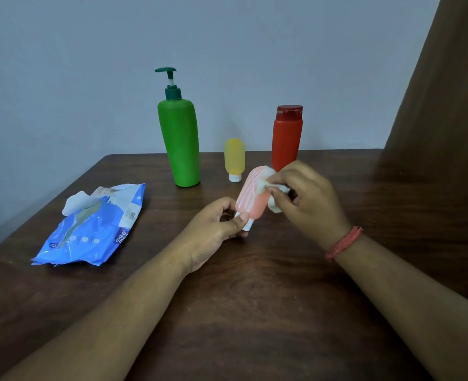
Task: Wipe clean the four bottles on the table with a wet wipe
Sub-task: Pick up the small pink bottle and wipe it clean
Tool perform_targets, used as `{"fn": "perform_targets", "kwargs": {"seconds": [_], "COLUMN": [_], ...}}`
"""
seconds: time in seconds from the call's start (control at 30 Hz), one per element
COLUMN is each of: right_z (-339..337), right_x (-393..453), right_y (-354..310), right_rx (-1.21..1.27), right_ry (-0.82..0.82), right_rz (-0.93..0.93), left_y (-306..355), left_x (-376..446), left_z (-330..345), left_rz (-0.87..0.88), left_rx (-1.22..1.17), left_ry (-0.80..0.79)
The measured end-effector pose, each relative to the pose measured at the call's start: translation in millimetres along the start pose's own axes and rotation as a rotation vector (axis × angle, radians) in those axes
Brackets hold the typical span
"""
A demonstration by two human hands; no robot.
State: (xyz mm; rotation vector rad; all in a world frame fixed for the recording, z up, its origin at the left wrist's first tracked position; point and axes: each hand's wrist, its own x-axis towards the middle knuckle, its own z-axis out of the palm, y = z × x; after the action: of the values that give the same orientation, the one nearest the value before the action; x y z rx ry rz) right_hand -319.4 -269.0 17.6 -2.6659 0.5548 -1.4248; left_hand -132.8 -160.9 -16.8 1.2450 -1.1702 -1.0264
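My left hand (217,228) grips the white cap end of a small pink bottle (250,198), held tilted above the table with its rounded end pointing up and away. My right hand (307,199) pinches a crumpled white wet wipe (266,185) against the pink bottle's right side. Behind them a tall green pump bottle (180,144), a small yellow bottle (234,159) standing on its white cap, and a red bottle (286,138) with a dark red lid stand upright in a row.
A blue wet-wipe pack (95,229) lies at the left of the dark wooden table (255,298), its flap open with a wipe sticking out. A grey wall is behind the table. A brown curtain (447,105) hangs at the right.
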Motion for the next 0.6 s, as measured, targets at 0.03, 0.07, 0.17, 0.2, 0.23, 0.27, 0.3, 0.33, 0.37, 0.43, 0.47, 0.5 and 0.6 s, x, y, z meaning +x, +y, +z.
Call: {"fn": "perform_targets", "kwargs": {"seconds": [0.03,0.07,0.17,0.2,0.23,0.27,0.3,0.33,0.37,0.43,0.47,0.5,0.6], "right_z": [1.7,2.7,-0.4,-1.5,-1.6,-0.5,0.8,2.0,2.5,0.6,-1.3,-2.3,1.2], "right_x": [-1.0,-1.9,-1.2,-0.5,-0.1,0.0,-0.1,-0.8,-1.6,-1.0,0.0,0.8,0.3], "right_y": [-1.9,-3.0,1.0,1.6,1.0,-0.8,-3.3,-5.4,-6.3,-3.1,-0.9,0.5,-3.3], "right_rx": [-0.016,-0.039,-0.051,-0.054,-0.052,-0.04,-0.029,-0.033,-0.051,-0.073,-0.069,-0.065,-0.037], "right_ry": [-0.073,-0.113,0.009,0.045,0.043,0.005,-0.059,-0.126,-0.162,-0.099,-0.037,0.003,-0.1], "right_rz": [-0.047,-0.073,0.025,0.067,0.078,0.052,0.01,-0.03,-0.056,-0.02,0.028,0.068,0.003], "left_y": [-0.5,-0.9,-1.8,-2.1,-2.4,-2.6,-2.9,-3.0,-3.2,-2.4,-1.9,-1.7,-2.0], "left_x": [-0.1,0.0,1.1,1.2,1.2,1.2,1.1,1.3,1.4,1.7,1.9,2.0,2.0], "left_z": [-0.1,-0.1,0.4,0.6,0.4,0.3,0.3,0.5,0.6,1.1,1.1,1.1,0.8], "left_rz": [0.003,0.004,-0.002,-0.004,-0.003,-0.002,-0.001,0.0,0.002,0.004,0.001,-0.003,-0.003], "left_rx": [-0.012,-0.021,0.001,0.016,0.023,0.017,0.0,-0.019,-0.031,-0.028,-0.017,-0.005,-0.027], "left_ry": [0.006,0.011,0.011,0.009,0.009,0.011,0.015,0.02,0.022,0.016,0.011,0.009,0.022]}}
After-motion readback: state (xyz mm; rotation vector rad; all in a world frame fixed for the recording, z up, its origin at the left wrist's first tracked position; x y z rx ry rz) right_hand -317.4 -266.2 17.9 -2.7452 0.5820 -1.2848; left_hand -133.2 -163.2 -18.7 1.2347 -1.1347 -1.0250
